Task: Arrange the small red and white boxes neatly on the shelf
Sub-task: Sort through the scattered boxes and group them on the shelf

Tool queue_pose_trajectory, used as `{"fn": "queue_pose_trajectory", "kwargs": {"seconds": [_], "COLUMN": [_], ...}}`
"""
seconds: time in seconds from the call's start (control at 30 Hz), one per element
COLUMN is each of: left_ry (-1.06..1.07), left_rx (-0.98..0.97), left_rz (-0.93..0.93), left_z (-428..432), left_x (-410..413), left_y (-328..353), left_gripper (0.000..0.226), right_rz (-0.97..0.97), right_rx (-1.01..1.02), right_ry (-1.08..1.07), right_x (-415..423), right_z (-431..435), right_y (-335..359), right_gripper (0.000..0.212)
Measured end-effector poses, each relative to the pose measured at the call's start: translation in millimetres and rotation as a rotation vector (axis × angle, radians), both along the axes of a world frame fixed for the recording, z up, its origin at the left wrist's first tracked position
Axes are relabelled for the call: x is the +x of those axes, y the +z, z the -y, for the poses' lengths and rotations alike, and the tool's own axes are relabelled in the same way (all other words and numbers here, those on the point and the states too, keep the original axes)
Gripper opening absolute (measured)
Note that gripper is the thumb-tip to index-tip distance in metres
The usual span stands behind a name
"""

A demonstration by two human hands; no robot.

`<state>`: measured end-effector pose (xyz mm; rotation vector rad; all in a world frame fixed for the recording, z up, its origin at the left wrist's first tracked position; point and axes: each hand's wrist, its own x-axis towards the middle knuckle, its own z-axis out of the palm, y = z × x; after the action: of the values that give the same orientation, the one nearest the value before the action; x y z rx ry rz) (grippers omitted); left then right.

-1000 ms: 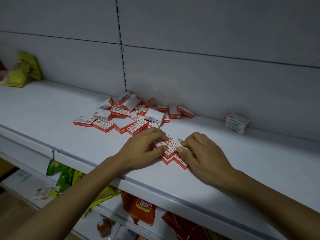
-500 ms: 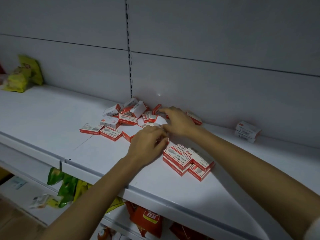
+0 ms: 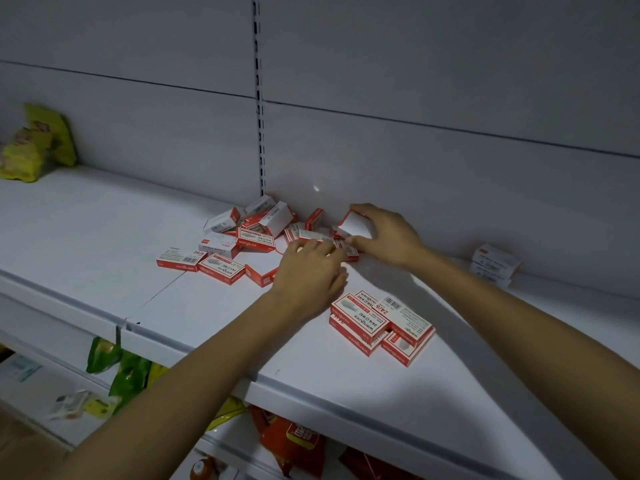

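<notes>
Against the back wall of the shelf (image 3: 86, 230), at twelve o'clock from the neat block (image 3: 381, 323), the right hand (image 3: 388, 237) pinches one tilted box (image 3: 353, 224) between thumb and fingers (image 3: 369, 212), probably to carry it to the block. At ten o'clock lies the loose heap (image 3: 242, 237) of flat, red-edged, white-labelled cartons. Over its near edge the left hand (image 3: 308, 275) bends its fingers onto boxes; whether it grips one I cannot tell.

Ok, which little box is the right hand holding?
The box at the pile's right end by the back wall, tilted up in the right hand, blank white face showing; the others lie on the shelf.
</notes>
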<state>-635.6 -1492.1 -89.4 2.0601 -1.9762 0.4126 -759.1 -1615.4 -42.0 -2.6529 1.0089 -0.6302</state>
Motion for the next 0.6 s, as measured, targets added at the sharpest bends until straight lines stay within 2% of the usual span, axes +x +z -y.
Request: {"fn": "queue_pose_trajectory", "kwargs": {"seconds": [0.1, 0.2, 0.27, 0.37, 0.47, 0.53, 0.6], "left_ry": [0.113, 0.133, 0.118, 0.057, -0.008, -0.051, -0.093], "left_rx": [0.198, 0.286, 0.289, 0.252, 0.132, 0.036, -0.018], "left_rz": [0.063, 0.082, 0.077, -0.056, -0.118, -0.252, -0.621], "left_z": [13, 23, 26, 27, 26, 28, 29], "left_x": [-5, -6, -8, -14, -19, -23, -33], "left_y": [8, 12, 16, 22, 33, 47, 61], "left_gripper": [0.048, 0.061, 0.061, 0.047, 0.043, 0.042, 0.047], "right_rz": [0.018, 0.042, 0.057, 0.080, 0.111, 0.161, 0.244], "right_rx": [0.003, -0.018, -0.017, -0.018, -0.012, 0.026, 0.077], "right_ry": [-0.030, -0.041, -0.046, -0.054, -0.061, -0.068, -0.075], "right_x": [-18, -33, -42, -58, -77, -90, -102], "right_z": [-1, -6, -11, -16, -17, -18, -20], "right_y": [0, -1, 0, 2, 3, 3, 3], "right_gripper": [0.066, 0.066, 0.064, 0.061, 0.059, 0.055, 0.048]}}
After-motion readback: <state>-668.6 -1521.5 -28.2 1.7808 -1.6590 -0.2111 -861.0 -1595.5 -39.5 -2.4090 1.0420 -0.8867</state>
